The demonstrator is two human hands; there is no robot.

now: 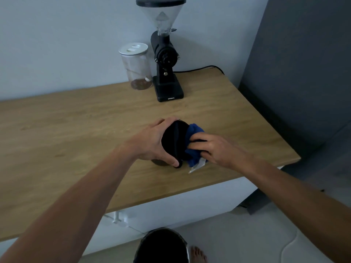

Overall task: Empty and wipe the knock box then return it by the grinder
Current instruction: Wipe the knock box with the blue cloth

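Observation:
A round black knock box [173, 142] with a bar across its mouth is tilted toward me over the wooden counter [76, 130]. My left hand [152, 141] grips its left side. My right hand [214, 147] presses a blue cloth [193, 147] with a white tag against the box's right rim. The black grinder [166, 61] with a clear hopper stands at the back of the counter, well apart from the box.
A clear jar [136, 67] with a white lid and some coffee in its bottom stands left of the grinder. The grinder's cable [201, 68] runs off to the right. A dark bin [161, 245] sits on the floor below the counter edge, next to a bare foot [198, 255].

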